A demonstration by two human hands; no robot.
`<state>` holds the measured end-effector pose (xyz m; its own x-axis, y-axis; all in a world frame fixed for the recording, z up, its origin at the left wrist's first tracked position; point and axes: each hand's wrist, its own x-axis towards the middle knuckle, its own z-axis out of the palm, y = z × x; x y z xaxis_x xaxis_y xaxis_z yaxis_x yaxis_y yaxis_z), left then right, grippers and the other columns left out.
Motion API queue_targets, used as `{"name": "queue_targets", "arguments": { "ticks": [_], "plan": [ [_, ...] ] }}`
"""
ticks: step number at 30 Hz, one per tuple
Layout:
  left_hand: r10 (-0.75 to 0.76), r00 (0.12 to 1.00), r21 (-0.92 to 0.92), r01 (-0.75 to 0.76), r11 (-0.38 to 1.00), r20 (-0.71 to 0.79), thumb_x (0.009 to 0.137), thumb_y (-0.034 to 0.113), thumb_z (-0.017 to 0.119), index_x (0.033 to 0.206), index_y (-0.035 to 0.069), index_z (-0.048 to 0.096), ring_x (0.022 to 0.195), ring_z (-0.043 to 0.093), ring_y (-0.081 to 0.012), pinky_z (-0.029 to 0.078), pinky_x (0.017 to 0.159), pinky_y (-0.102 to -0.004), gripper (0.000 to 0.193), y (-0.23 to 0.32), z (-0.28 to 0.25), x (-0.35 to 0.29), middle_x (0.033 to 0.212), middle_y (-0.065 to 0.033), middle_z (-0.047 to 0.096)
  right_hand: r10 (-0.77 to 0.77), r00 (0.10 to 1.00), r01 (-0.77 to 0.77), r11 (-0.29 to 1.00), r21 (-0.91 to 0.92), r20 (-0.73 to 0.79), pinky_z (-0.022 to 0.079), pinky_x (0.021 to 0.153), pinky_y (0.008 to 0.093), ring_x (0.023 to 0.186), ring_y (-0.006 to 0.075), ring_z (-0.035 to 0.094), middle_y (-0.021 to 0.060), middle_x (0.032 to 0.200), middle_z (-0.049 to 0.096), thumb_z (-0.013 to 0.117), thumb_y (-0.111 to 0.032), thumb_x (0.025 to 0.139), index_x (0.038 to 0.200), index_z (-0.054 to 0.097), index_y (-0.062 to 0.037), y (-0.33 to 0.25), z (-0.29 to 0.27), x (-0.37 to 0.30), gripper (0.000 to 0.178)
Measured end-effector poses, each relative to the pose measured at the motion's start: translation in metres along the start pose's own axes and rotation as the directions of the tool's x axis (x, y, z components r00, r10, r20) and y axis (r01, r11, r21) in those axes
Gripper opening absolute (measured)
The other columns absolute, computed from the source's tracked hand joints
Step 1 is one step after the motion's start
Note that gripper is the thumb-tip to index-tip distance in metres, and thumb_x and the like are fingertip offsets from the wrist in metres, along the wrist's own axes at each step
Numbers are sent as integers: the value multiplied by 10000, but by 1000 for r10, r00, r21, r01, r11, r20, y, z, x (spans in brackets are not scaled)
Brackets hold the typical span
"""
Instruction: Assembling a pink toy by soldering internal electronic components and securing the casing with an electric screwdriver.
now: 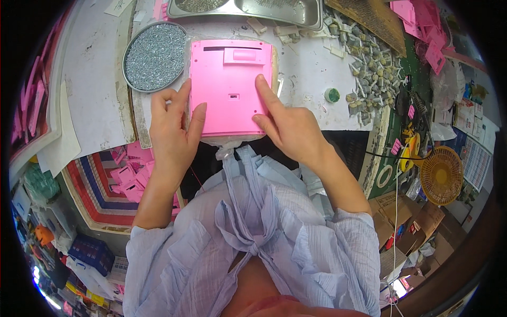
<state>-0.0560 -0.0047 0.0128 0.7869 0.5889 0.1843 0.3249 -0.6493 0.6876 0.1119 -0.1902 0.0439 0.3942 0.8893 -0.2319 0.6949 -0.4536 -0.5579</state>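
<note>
A flat pink plastic casing (227, 95) lies in front of me on a plastic-wrapped pad (211, 140). It has a dark slot near its far edge, a raised block below the slot and a small opening in the middle. My left hand (171, 119) grips its left edge, with the thumb along the near left side. On the right side, my right hand (293, 127) holds it, index finger and thumb resting on the top face. The right hand's other fingers are hidden beneath.
At the left stands a round tray of small screws (155, 56). A metal compartment tray (248, 13) sits at the far edge. Many small motor-like parts (369, 74) pile up at right, near a green round cap (331, 95). A striped bin (105, 195) holds pink pieces.
</note>
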Motion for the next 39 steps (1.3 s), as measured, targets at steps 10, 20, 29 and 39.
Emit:
{"name": "queue_targets", "arguments": {
  "ticks": [10, 20, 29, 39],
  "plan": [
    [-68, 994, -237, 86, 968, 81, 939, 106, 711, 1303, 7, 673, 678, 528, -170, 456, 641, -294, 379, -9, -6, 3, 821, -74, 562, -30, 985, 87, 934, -347, 168, 542, 533, 470, 570, 341, 681, 151, 634, 670, 627, -383, 975, 1528, 388, 20, -17, -28, 10, 725],
    [119, 992, 340, -102, 935, -30, 827, 161, 752, 833, 78, 721, 917, 639, -322, 491, 798, -432, 88, -86, -53, 72, 888, -99, 674, -212, 821, 465, 788, -404, 530, 566, 687, 457, 758, 351, 713, 154, 773, 716, 720, -289, 844, 881, 732, -68, -53, -86, 98, 224],
    [85, 980, 247, -39, 968, -180, 902, 172, 734, 874, 17, 667, 788, 596, -302, 472, 719, -392, 171, -90, -55, 78, 821, -109, 625, -708, 698, 647, 556, -521, 110, 549, 816, 449, 957, 299, 664, 84, 881, 721, 694, -211, 849, 889, 745, -78, -73, 7, 244, 147],
    [-75, 997, 115, 79, 990, -36, 877, 212, 770, 781, 11, 654, 738, 602, -285, 476, 680, -397, 250, -86, -68, 79, 769, -116, 610, -372, 928, 371, 924, -96, 11, 541, 801, 408, 893, 340, 685, 185, 883, 714, 686, -115, 844, 904, 716, -17, -81, -30, 238, 118]
  ]
}}
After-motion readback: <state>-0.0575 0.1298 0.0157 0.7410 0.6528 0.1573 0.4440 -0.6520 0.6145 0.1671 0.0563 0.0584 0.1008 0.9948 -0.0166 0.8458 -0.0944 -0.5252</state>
